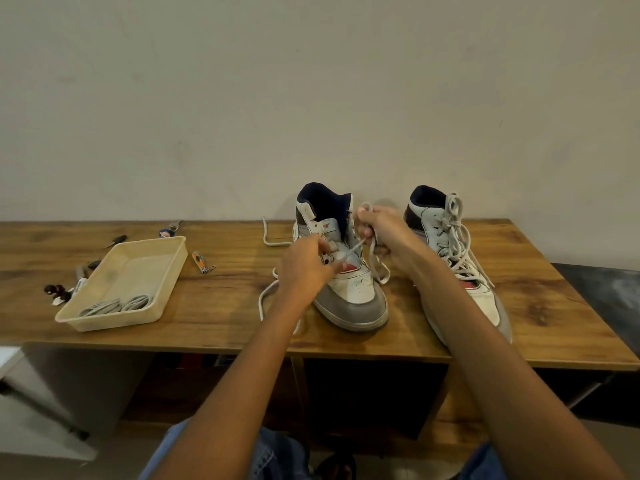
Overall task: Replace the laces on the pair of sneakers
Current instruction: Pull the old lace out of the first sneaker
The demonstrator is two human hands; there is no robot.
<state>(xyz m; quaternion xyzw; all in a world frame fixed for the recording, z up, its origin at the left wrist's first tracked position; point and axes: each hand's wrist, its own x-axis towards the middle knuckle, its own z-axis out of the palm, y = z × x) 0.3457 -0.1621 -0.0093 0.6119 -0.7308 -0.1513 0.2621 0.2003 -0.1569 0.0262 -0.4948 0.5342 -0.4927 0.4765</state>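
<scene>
At the left of the desk [221, 317], a cream tray [104, 315] holds coiled grey laces [117, 305], well apart from the shoes. The left hand [304, 268] pinches a taut stretch of the old white lace [356, 248] over the tongue of the near sneaker [349, 292], which points toe-first toward the person. The right hand [381, 228] grips a loop of the same lace beside the collar. Further right, the second sneaker [460, 261] stands fully laced. The lace runs diagonally between the hands, so I judge pulling it free falls to the right hand, which is higher.
</scene>
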